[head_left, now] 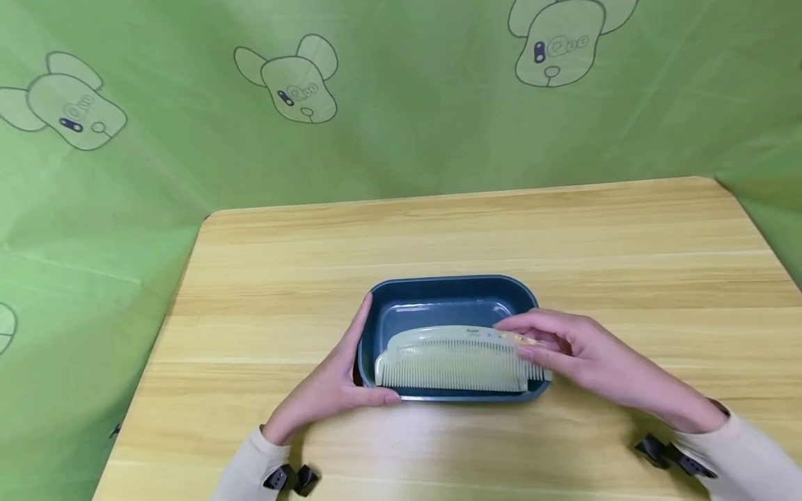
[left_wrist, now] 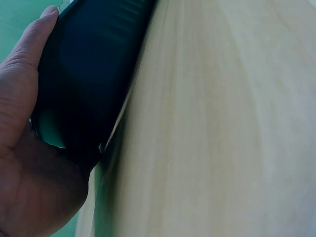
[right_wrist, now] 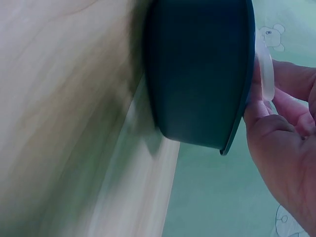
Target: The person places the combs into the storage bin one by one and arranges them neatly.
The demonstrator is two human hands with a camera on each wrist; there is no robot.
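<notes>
A dark blue rectangular plastic box (head_left: pixel 432 314) stands on the table. My left hand (head_left: pixel 332 384) grips its left end, the thumb along the front wall and the fingers around the left side. Two pale green, translucent combs overlap over the front half of the box, teeth towards me. The upper comb (head_left: pixel 432 335) has a curved back with small coloured prints; my right hand (head_left: pixel 579 348) pinches its right end between thumb and fingers. Partly covered by it is the lower comb (head_left: pixel 451 379). In the right wrist view, the pinched comb (right_wrist: pixel 266 71) shows just over the box's rim.
The light wood table (head_left: pixel 401 236) extends around the box on all sides. Behind it and at both sides hangs a green cloth (head_left: pixel 388 139) with printed mouse-like heads. Black wrist devices (head_left: pixel 673 456) sit at both sleeves.
</notes>
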